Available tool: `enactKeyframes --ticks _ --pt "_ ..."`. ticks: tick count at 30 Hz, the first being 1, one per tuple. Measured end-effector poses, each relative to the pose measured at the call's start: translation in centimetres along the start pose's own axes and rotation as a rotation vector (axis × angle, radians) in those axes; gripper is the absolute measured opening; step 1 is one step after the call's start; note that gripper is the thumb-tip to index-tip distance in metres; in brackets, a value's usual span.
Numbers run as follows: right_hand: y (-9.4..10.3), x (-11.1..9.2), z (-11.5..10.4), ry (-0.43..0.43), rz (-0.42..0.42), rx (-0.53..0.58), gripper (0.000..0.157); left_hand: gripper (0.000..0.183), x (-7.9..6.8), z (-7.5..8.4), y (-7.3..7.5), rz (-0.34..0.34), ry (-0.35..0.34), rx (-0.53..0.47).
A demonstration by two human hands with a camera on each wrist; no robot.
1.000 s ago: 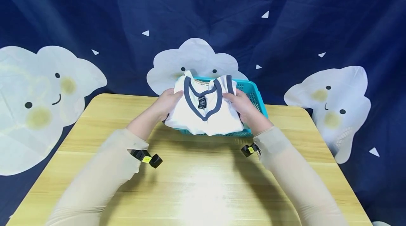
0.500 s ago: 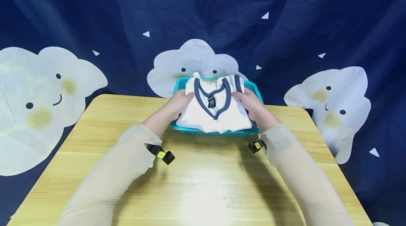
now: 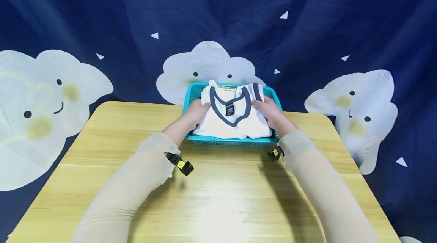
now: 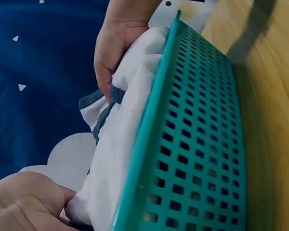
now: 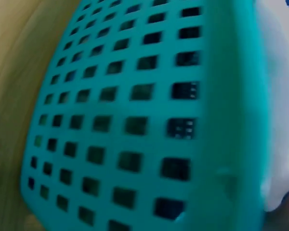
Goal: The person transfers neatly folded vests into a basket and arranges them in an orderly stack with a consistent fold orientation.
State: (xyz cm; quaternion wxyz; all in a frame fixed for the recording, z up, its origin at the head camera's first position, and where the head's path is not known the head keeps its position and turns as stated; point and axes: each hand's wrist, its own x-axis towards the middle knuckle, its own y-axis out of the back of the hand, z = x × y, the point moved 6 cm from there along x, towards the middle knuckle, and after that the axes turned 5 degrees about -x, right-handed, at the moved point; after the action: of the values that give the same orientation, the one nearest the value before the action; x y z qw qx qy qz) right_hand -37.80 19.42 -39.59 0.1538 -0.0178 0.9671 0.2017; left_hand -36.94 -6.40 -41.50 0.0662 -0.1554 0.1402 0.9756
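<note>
A folded white shirt (image 3: 218, 127) with navy trim round its neckline and a dark printed label lies over the mouth of a teal perforated basket (image 3: 235, 143). My left hand (image 3: 197, 112) grips the shirt's left side, thumb on top. On the opposite side my right hand (image 3: 272, 113) pinches it by the striped part. In the left wrist view, the white cloth (image 4: 127, 110) sits along and just above the basket's rim. The right wrist view is mostly filled by the basket wall (image 5: 101, 144); dark patterned cloth (image 5: 185, 91) shows through its holes.
The basket stands near the back edge of a light wooden table (image 3: 218, 190). Behind it hangs a dark blue curtain (image 3: 191, 8) printed with white clouds and triangles. Black wrist cameras (image 3: 180, 164) are strapped at both sleeves.
Both hands have carried the shirt to the right and lowered it, so it now sits within the basket's outline. More of the basket's left side and front rim shows.
</note>
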Motion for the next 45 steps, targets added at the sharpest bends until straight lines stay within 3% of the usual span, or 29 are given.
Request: enactKeyframes --ticks 14,22,28,36,41,45 --pt "0.0 1.2 1.9 0.022 0.105 -0.182 0.053 0.054 0.6 -1.2 -0.6 0.113 -0.092 0.225" --pt "0.6 0.8 2.4 0.093 0.209 -0.419 0.046 0.054 1.1 -1.2 -1.2 0.165 -0.113 0.444" --pt "0.6 0.7 2.5 0.106 0.24 -0.57 0.044 0.052 1.2 -1.4 -1.4 0.225 -0.104 0.591" --pt "0.4 0.5 2.8 0.073 0.261 -0.638 0.055 0.048 0.7 -1.3 -1.4 0.311 -0.134 0.606" --pt "-0.1 -0.2 1.6 0.181 0.331 -0.657 0.068 0.053 0.1 -0.4 -1.4 0.394 -0.259 0.69" --pt "-1.1 -1.4 -0.4 0.41 0.378 -0.807 0.059 0.056 -0.3 0.9 -2.1 0.386 -0.433 0.858"
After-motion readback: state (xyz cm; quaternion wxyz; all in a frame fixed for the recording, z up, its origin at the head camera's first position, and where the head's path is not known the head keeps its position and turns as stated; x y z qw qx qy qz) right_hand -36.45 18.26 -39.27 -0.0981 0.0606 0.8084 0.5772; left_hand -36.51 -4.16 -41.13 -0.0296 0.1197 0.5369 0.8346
